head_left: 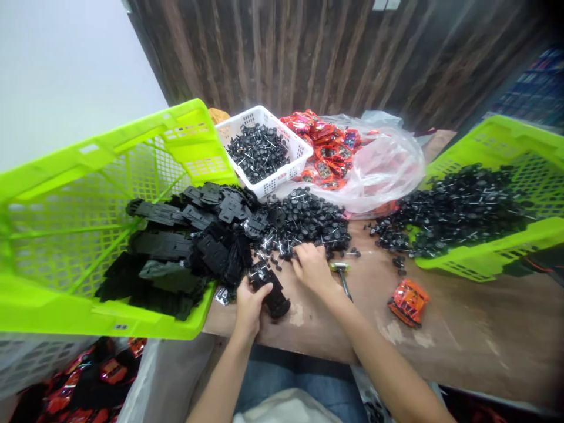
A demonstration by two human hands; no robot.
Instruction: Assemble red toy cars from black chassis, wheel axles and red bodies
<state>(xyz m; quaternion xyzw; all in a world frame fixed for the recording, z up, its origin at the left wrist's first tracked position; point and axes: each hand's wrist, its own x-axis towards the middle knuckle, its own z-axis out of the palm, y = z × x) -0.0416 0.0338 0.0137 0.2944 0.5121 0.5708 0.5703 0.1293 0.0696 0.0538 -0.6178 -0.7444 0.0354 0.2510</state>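
Note:
My left hand (249,302) grips a black toy car chassis (274,295) just above the table's front part, thumb across its top. At the near edge of a heap of black wheels on metal axles (308,217) is my right hand (314,267), its fingers curled down and closed. Whatever is between those fingertips is hidden. More black chassis (211,229) spill in a pile out of the tipped green crate to the left. A small hammer (341,276) lies just right of my right hand.
Left stands a lime-green crate (106,141); another green crate (458,258) full of wheel axles lies right. Behind are a white basket (275,187) of wheel axles and a plastic bag (388,164) with orange car shells (328,153). An orange toy car (409,302) sits on the table (467,335).

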